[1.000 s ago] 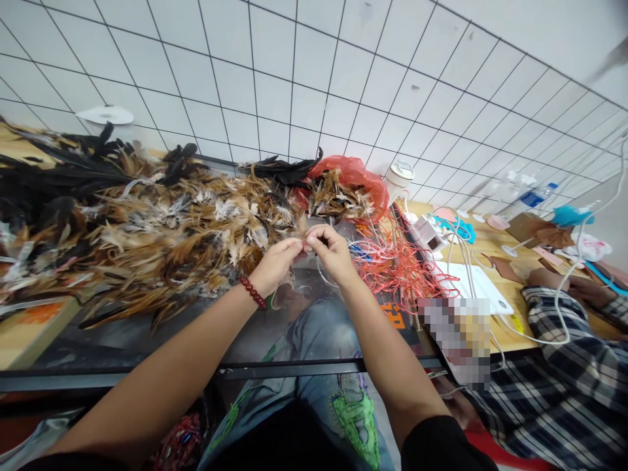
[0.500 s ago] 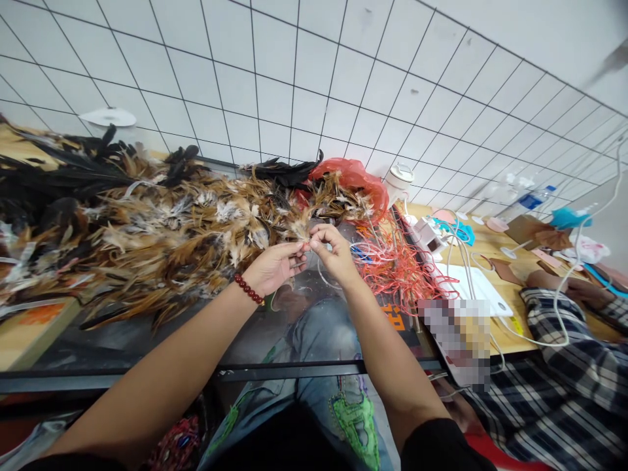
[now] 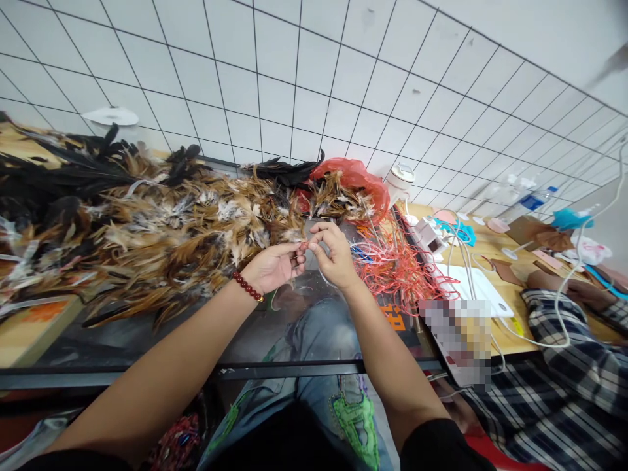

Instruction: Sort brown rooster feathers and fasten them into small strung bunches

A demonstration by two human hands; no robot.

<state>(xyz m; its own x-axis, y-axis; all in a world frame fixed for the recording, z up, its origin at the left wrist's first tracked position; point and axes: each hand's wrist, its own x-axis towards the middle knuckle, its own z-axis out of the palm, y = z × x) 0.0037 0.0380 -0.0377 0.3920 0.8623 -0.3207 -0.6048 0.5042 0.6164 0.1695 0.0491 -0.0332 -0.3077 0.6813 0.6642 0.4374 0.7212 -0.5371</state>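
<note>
My left hand (image 3: 275,267), with a dark red bead bracelet (image 3: 246,286) on its wrist, pinches with thumb and forefinger; its other fingers are loosely curled. My right hand (image 3: 333,254) meets it fingertip to fingertip, also in a pinch. Something small and reddish shows between the fingertips, too small to name. Just beyond and left of the hands spreads a big heap of brown and cream feathers (image 3: 196,229). A tangle of red cords (image 3: 402,268) lies to the right of my right hand. A thin pale strand curves beneath that hand.
Behind the feathers sits a red plastic bag (image 3: 350,173), with a white lidded cup (image 3: 401,180) beside it. Black feathers (image 3: 73,170) lie at the back left. Further right are a white power strip (image 3: 429,235) and a co-worker's checked sleeve (image 3: 554,320). A white-tiled wall closes the back.
Both hands stay pinched together and have shifted very slightly left. The pale feather tuft seen just above the fingertips earlier no longer shows there.
</note>
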